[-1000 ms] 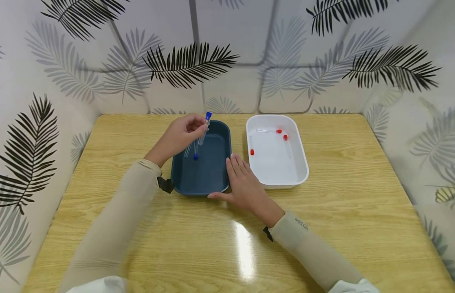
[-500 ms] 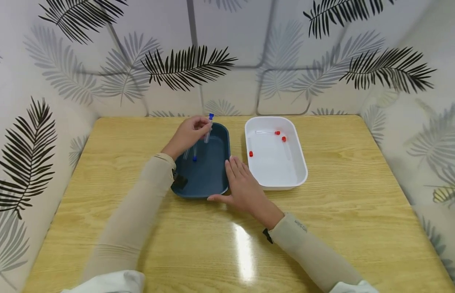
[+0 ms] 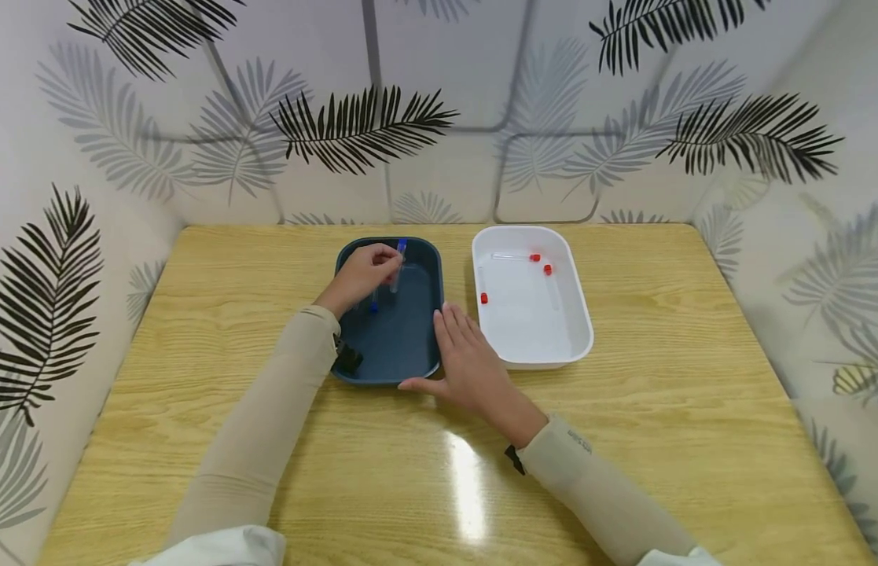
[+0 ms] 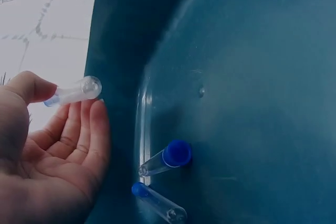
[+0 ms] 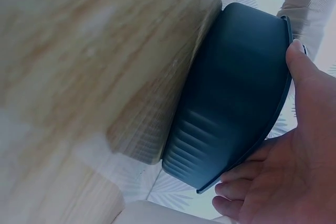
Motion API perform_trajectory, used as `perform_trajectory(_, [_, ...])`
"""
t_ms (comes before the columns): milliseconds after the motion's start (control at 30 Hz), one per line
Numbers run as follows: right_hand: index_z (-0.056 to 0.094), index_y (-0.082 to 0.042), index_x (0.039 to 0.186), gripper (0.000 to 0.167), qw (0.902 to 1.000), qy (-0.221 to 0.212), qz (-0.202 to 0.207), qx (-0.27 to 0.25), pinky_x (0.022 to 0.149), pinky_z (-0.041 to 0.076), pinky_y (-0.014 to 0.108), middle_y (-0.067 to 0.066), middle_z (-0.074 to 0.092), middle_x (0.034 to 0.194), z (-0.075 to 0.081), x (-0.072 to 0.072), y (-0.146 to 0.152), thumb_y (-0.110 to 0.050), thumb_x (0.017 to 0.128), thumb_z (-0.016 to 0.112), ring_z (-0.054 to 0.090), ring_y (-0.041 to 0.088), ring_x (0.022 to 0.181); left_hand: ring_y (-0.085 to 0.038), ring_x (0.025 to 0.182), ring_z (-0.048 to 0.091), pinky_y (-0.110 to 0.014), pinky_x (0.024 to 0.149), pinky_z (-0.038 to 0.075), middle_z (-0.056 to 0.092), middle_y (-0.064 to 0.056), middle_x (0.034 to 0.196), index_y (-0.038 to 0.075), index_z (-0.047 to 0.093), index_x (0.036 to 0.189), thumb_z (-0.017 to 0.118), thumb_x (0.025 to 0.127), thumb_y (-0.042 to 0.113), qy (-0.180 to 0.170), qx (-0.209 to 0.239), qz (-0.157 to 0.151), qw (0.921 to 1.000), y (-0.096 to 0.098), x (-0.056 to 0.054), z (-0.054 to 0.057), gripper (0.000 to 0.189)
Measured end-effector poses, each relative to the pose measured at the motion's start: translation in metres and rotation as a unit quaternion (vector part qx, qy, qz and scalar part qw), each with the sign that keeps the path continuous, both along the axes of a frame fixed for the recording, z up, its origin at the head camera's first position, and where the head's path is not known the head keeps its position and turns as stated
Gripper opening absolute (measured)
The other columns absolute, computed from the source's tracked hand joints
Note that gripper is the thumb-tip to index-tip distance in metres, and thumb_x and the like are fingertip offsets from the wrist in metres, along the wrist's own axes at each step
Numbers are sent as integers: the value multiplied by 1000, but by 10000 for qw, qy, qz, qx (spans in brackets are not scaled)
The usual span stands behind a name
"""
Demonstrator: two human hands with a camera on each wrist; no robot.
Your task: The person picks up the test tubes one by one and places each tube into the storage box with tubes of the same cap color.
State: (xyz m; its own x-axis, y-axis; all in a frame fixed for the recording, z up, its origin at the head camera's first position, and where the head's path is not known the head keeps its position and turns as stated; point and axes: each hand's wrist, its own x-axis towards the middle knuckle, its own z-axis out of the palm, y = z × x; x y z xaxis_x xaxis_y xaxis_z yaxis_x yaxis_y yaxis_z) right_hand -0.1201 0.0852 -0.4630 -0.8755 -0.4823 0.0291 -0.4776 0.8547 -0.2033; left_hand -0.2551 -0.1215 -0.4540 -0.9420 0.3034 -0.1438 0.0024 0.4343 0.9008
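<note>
My left hand (image 3: 366,271) pinches a clear test tube with a blue cap (image 3: 398,267) between thumb and fingers, over the far part of the dark blue tray (image 3: 389,346). In the left wrist view the held tube (image 4: 79,92) points its rounded end at the camera. Two more blue-capped tubes lie in that tray: one tube (image 4: 167,161) with its cap toward the middle, another tube (image 4: 160,203) beside it. My right hand (image 3: 474,365) rests with straight fingers along the tray's right rim, thumb at the near corner. In the right wrist view its thumb and fingers touch the rim (image 5: 286,72).
A white tray (image 3: 538,338) stands just right of the blue one, holding several clear tubes with red caps (image 3: 548,270). Both trays sit on a wood-grain table (image 3: 622,448) near its back edge, in front of a leaf-patterned curtain (image 3: 439,110).
My left hand shifts right, then comes down a little into the dark blue tray with the tube still pinched. My right hand stays at the rim.
</note>
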Motion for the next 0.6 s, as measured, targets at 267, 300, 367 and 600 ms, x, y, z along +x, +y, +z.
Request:
perform_trajectory(267, [20,3,146,116,9999,165,-18,-23,111,14,40,19,19,151,-2,0,0,-85,72,32,9,28,140,-22,87,59,-37,79,48,62,-10,99,4,58,118,50,97,32,-82,-373,-87,9992,0,-3,-7,36])
perform_trajectory(300, [20,3,146,116,9998,174,-13,-38,111,14,40,19,20,151,-2,0,0,-85,72,32,9,28,140,-21,87,59,-37,79,48,63,-10,99,4,58,118,50,97,31,-82,-402,-104,9991,1,-3,-7,36])
perform_trajectory(367, [21,3,146,115,9998,185,-2,-66,111,14,40,19,20,150,-3,0,1,-85,72,33,10,28,140,-21,86,60,-37,79,49,63,-10,98,4,58,117,50,97,30,-83,-473,-132,9988,1,-3,-9,35])
perform_trajectory(600, [19,3,146,115,9999,146,23,-71,111,13,40,19,18,151,-4,0,1,-85,72,32,8,28,140,-20,86,61,-35,79,50,64,-11,100,3,59,116,51,96,28,-127,-426,-183,9988,2,-4,-12,33])
